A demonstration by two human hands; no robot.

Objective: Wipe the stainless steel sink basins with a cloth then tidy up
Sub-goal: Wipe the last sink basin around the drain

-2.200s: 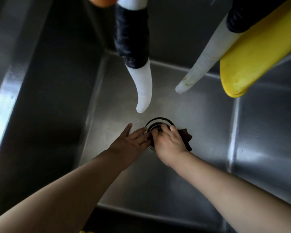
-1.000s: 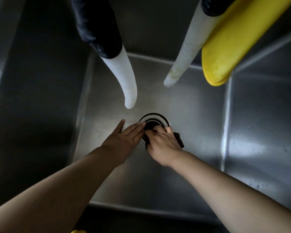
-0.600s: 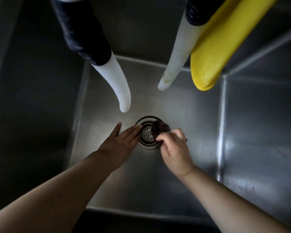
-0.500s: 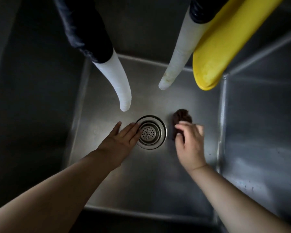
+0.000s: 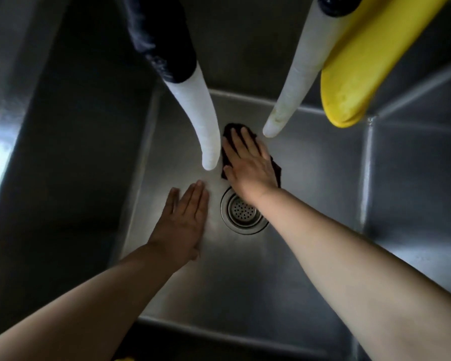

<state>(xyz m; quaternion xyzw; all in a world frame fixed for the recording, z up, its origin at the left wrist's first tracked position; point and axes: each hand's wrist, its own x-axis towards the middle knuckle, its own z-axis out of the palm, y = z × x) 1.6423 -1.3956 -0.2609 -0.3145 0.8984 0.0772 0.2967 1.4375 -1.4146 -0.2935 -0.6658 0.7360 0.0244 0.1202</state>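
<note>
I look straight down into a deep stainless steel sink basin (image 5: 245, 290). My right hand (image 5: 248, 162) lies flat with straight fingers on a dark brown cloth (image 5: 276, 169), pressing it to the basin floor just beyond the round drain strainer (image 5: 242, 212). The cloth shows only at its edges around the hand. My left hand (image 5: 185, 222) rests flat on the basin floor to the left of the drain, fingers straight and together, holding nothing.
Two white hoses hang into the basin from above: a left hose (image 5: 203, 126) with a black sleeve and a right hose (image 5: 294, 84). A yellow plastic object (image 5: 359, 69) juts over the basin's right rear corner. Steep steel walls (image 5: 84, 152) enclose all sides.
My right hand left the drain, swept right with the cloth, then moved to the far side of the drain and flattened on it. The left hand stayed beside the drain.
</note>
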